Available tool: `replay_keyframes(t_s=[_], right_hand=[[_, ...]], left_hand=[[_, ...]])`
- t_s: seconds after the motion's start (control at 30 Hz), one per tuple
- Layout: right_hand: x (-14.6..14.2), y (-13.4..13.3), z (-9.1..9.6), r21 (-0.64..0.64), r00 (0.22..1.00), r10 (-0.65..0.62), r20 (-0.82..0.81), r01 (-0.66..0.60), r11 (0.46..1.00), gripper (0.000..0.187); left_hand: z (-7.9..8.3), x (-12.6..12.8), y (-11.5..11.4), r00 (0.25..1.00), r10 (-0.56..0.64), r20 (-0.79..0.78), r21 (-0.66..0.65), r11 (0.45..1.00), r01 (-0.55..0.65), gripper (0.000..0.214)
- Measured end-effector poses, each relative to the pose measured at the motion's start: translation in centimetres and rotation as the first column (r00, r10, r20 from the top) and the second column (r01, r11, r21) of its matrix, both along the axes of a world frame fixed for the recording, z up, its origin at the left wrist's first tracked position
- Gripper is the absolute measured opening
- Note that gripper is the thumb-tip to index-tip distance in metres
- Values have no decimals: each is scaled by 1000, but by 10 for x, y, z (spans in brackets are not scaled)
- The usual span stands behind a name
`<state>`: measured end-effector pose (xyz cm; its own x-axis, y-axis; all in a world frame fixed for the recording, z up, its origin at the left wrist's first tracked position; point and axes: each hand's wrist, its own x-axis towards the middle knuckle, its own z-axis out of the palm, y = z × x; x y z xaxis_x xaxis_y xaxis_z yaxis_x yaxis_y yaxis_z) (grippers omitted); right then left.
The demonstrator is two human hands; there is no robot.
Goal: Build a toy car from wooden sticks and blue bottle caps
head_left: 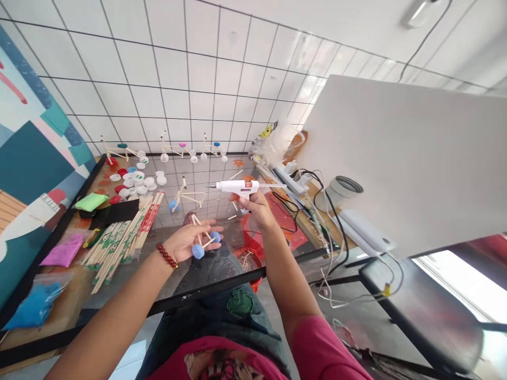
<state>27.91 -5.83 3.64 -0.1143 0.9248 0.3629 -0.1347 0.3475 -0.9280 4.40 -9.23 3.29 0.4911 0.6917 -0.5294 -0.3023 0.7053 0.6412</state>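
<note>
My right hand (256, 207) is wrapped round the grip of a white glue gun (236, 186), its metal nozzle pointing left and a glue stick out of its back. My left hand (189, 238), palm turned up, holds a small stick frame (204, 238) with two blue wheels (198, 251) between thumb and fingers. Beyond it, on the glass tabletop, stands another stick frame (189, 196) with one blue wheel (173, 206). Three little stick bicycles with cap wheels line the back edge; one has a pink seat (182, 144).
At left lie white and red bottle caps (137, 182), bundled wooden sticks (119, 237), and green (91, 201), pink (63, 250) and blue clay packs (34, 305). Cables (336, 227) and a grey cup (339, 191) are at right. A red basket (249, 258) sits below the glass.
</note>
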Motion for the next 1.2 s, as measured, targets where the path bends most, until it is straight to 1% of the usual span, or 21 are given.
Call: replay_keyframes(t_s=[0.07, 0.17, 0.2, 0.27, 0.37, 0.4, 0.53, 0.63, 0.7, 0.8, 0.9, 1.03, 1.13, 1.2], right_hand=[[1, -3, 4, 15, 1000, -14, -15, 14, 1000, 35], [2, -4, 7, 28, 998, -51, -24, 52, 998, 36], [2, -3, 7, 29, 998, -56, -21, 56, 998, 37], [1, -1, 6, 21, 998, -54, -17, 55, 998, 40], [0, 2, 4, 1, 999, -37, -4, 37, 999, 42], [-1, 2, 3, -4, 1000, -30, 4, 30, 1000, 42], [-7, 1, 1, -12, 999, 1, 35, -1, 1000, 42], [-10, -2, 0, -17, 998, 8, 65, -7, 1000, 42], [-10, -3, -2, -10, 996, -16, 89, 17, 1000, 41], [-7, -2, -6, 16, 991, -64, 116, 62, 998, 40], [-4, -1, -10, 55, 983, -93, 158, 86, 995, 42], [-3, -2, -13, 39, 980, -59, 192, 53, 998, 48], [-5, -3, -13, 43, 977, -46, 209, 38, 998, 46], [-7, -4, -13, 47, 974, -29, 223, 19, 999, 45]], left_hand=[[5, 1, -2, 998, 63, -3, -15, 998, -63, 52], [11, 0, -5, 998, 69, 11, -30, 997, -69, 65], [12, -1, -5, 998, 66, 19, -21, 998, -65, 66], [13, -1, -5, 998, 62, 34, 6, 998, -62, 58], [13, -1, -3, 998, 40, 57, 45, 998, -43, 33], [13, -1, -3, 998, 26, 61, 60, 998, -30, 28], [7, -1, -1, 1000, -21, 10, 134, 991, 19, 24], [2, -1, 1, 998, 32, -59, 190, 982, -20, 22], [1, -2, 2, 994, 79, -79, 225, 972, -59, 20], [2, -4, 3, 989, 122, -80, 265, 959, -97, 17], [4, -6, 3, 990, 129, -55, 277, 955, -108, 18], [0, -6, 5, 981, 189, -42, 294, 941, -169, 22], [-5, -4, 7, 962, 260, -79, 322, 920, -222, 27], [-6, -3, 7, 949, 291, -122, 366, 902, -229, 31]])
